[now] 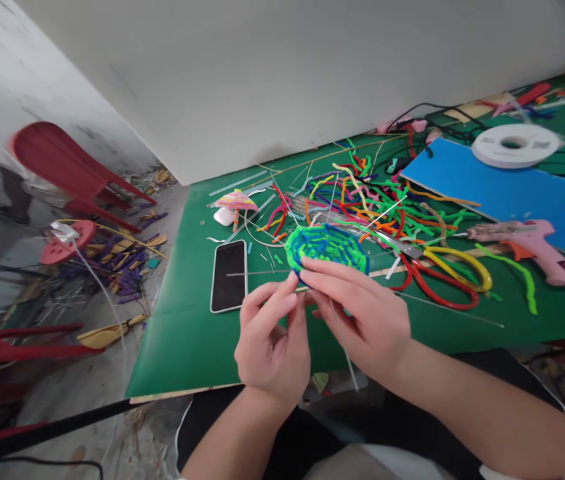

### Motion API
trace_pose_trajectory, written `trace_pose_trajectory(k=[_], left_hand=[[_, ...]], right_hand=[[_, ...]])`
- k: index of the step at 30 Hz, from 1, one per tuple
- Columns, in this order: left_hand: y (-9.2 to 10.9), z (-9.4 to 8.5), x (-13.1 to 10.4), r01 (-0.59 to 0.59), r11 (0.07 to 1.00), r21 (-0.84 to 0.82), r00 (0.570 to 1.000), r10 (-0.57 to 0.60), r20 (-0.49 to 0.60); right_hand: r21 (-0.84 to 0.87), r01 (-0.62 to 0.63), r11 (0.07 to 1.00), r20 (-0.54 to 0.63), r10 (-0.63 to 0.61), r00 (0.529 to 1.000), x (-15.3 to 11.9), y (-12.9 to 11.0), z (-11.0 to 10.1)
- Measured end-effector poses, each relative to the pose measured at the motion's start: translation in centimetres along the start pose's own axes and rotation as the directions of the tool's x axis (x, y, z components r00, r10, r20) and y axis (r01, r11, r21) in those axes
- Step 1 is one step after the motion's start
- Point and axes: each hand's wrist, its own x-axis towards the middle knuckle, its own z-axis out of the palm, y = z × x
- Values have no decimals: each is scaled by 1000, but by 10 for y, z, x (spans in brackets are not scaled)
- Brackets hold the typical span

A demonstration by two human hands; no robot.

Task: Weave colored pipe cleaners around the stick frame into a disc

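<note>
A round woven disc (330, 244) of blue and green fuzzy pipe cleaner, with thin wire spokes sticking out around it, is held up over the table edge. My left hand (273, 343) is closed in a pinch at the disc's near left edge, thumb against forefinger. The fingers of my right hand (370, 313) lie along the near edge, gripping it from the right; its thumb is partly hidden underneath. One spoke points left above a phone (229, 276), and another hangs down below my right hand.
Loose coloured pipe cleaners (357, 190) are heaped behind the disc. Right of it lie red-and-yellow-handled scissors (447, 275), a pink glue gun (537, 243), a blue board (467, 180) and a white spool (516, 144). A small pink-and-yellow umbrella shape (236, 201) stands at left.
</note>
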Motion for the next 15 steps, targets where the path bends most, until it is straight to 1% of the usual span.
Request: trace_pose_trajectory(k=[3,6,10,12,15], left_hand=[[-1,6,3,-19,995,-97,990,5,-139],[-2,9,6,-25,984,-177,981,-10,-194],[-6,4,11,-17,981,-195,989,-11,-145],[-8,0,14,-47,981,-189,994,27,-107],[-11,-4,19,-98,970,-224,994,84,-70]], right_hand=[[1,33,999,40,-33,999,0,-1,-1],[10,46,999,37,-46,998,-1,0,0],[34,50,998,46,-52,998,0,0,-1],[52,58,997,56,-61,997,2,-2,-3],[88,61,994,82,-68,994,4,-3,-7]])
